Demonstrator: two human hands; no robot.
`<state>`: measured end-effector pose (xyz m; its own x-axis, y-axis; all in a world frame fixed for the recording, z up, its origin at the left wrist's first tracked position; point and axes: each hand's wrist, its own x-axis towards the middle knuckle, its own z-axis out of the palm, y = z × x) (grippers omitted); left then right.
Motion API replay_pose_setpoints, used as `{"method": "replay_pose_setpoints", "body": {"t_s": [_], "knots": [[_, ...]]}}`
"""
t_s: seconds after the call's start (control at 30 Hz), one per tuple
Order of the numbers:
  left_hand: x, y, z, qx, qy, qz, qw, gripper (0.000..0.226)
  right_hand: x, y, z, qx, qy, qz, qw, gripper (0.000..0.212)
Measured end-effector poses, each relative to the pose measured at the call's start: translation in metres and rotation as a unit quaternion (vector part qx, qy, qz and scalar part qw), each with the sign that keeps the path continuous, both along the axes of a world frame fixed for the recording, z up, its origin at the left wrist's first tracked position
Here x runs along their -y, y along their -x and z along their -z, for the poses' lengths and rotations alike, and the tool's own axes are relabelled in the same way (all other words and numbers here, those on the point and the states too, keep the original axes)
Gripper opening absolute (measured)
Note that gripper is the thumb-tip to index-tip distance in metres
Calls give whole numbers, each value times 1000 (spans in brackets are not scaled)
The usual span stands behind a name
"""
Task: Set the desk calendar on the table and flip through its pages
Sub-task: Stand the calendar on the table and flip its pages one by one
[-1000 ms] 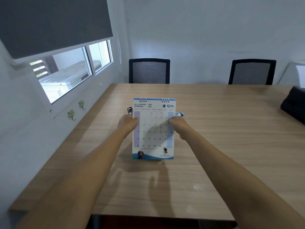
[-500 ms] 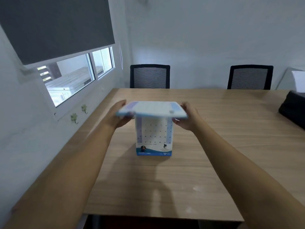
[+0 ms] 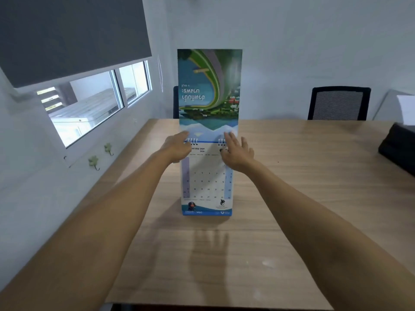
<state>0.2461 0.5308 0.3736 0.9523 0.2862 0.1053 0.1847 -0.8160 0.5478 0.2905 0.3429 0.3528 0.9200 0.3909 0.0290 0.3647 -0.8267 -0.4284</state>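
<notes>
The desk calendar (image 3: 206,184) stands upright on the wooden table (image 3: 298,205), its month grid facing me. One page (image 3: 209,86) is swung up above the spiral binding, standing nearly vertical with its green and blue picture upside down. My left hand (image 3: 177,148) reaches to the left end of the binding, fingertips on the page's lower left corner. With fingers spread, my right hand (image 3: 238,151) rests at the right end of the binding, touching the page's lower right corner. Neither hand grips anything.
A black mesh chair (image 3: 339,104) stands behind the table's far right side; another is mostly hidden behind the raised page. A black bag (image 3: 398,147) lies at the table's right edge. The wall with a window (image 3: 89,108) and small hooks (image 3: 94,161) runs along the left.
The calendar went from held in both hands to standing on the table. The April page was lifted flat, then swung up past the binding. My hands let go of its sides and moved to the binding.
</notes>
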Motion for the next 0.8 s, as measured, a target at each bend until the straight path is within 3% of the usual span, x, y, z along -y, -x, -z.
{"method": "replay_pose_setpoints", "body": {"t_s": [0.1,0.23,0.33,0.43,0.5,0.57,0.63,0.73,0.8], "knots": [[-4,-9,11,-29,-101,29,994,56,-1,-3,7,11,52,-4,999,65],[-12,-14,28,-39,-117,50,991,65,1,-5,15,17,74,-8,997,65],[-10,-9,34,8,-61,30,998,68,1,-8,20,22,42,5,999,68],[-2,5,43,35,52,-35,997,75,2,-7,32,-10,-100,58,993,73],[3,14,55,28,148,-70,986,77,3,-1,42,-94,-245,83,961,76],[6,21,68,0,221,-91,971,76,5,3,52,-210,-361,103,903,76],[9,24,77,-23,283,-79,956,67,6,4,58,-283,-390,97,871,62],[13,27,80,-28,300,-53,952,48,8,4,63,-300,-383,70,871,34],[14,27,78,-34,310,-51,949,44,9,5,63,-301,-376,65,874,27]]}}
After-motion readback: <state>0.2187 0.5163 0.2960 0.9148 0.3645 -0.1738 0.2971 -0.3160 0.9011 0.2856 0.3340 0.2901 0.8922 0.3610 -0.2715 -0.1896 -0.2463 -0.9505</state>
